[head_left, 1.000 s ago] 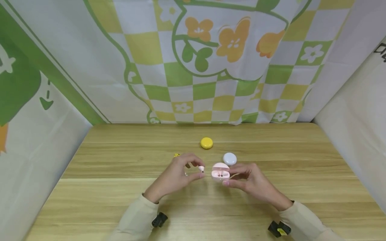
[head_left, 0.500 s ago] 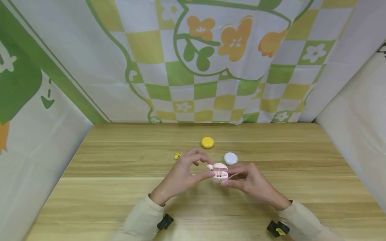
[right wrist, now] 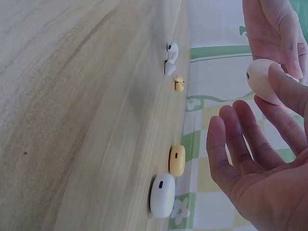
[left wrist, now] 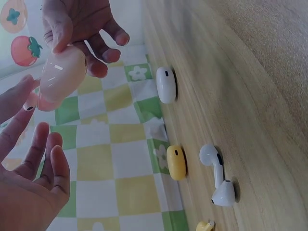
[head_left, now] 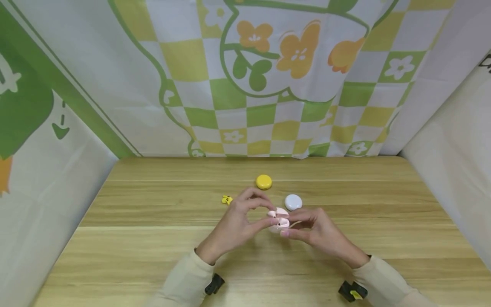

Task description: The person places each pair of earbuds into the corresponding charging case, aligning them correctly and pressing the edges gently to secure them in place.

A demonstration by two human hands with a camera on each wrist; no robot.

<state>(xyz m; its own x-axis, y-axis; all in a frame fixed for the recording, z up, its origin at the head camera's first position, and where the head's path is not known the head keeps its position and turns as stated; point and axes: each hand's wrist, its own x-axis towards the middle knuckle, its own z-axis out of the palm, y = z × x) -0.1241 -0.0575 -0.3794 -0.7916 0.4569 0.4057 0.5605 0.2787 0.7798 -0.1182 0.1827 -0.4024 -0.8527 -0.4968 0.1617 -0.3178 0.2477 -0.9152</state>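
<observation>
A pink earbud case (head_left: 281,226) with its lid raised is held above the table, pinched between thumb and fingers of my right hand (head_left: 320,232). My left hand (head_left: 238,219) pinches a pink earbud (head_left: 271,213) at the case's left side, over its opening. Another earbud seems to lie in the case's right half. In the left wrist view the pink case (left wrist: 63,72) hangs between both hands, the pinched earbud (left wrist: 31,101) by its lower edge. The right wrist view shows the case's outside (right wrist: 262,81); the earbud is mostly hidden there.
Behind the hands lie a closed yellow case (head_left: 264,182) and a closed white case (head_left: 293,202). Yellow earbuds (head_left: 226,199) lie left of them. White earbuds (left wrist: 224,193) rest on the wooden table (head_left: 153,247). A patterned cloth (head_left: 261,115) hangs behind.
My left hand has moved right, carrying the pink earbud from beside the case to its opening. My right hand and the case have barely moved. The yellow earbuds have come into fuller view.
</observation>
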